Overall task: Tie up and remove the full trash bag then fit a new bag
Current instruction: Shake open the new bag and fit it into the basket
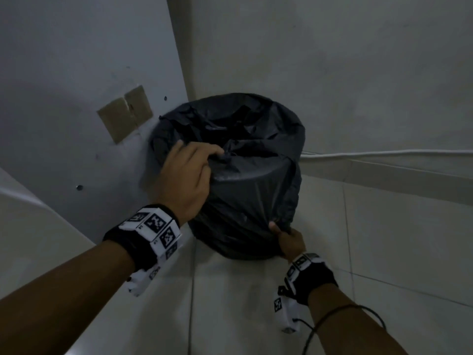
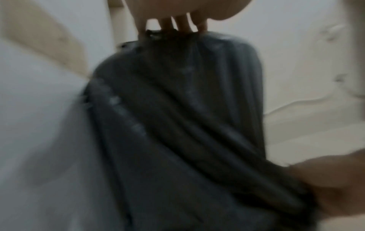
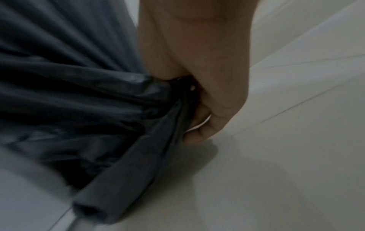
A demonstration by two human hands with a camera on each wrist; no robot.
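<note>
A round bin stands in the corner of the room, wrapped in a black trash bag (image 1: 245, 185) whose plastic drapes over the rim and down the outside. My left hand (image 1: 189, 170) pinches a gathered fold of the black bag (image 2: 177, 109) at the near top rim. My right hand (image 1: 286, 239) grips a bunch of the bag's skirt low on the bin's right side, close to the floor. In the right wrist view my right hand (image 3: 197, 96) has its fingers curled round the bunched black plastic (image 3: 98, 101). The bin's own body is hidden under the bag.
White walls (image 1: 332, 60) meet just behind the bin. A taped cardboard patch (image 1: 125, 114) sits on the left wall. A white cable (image 1: 384, 153) runs along the right wall above the skirting. Pale tiled floor (image 1: 256, 303) lies in front.
</note>
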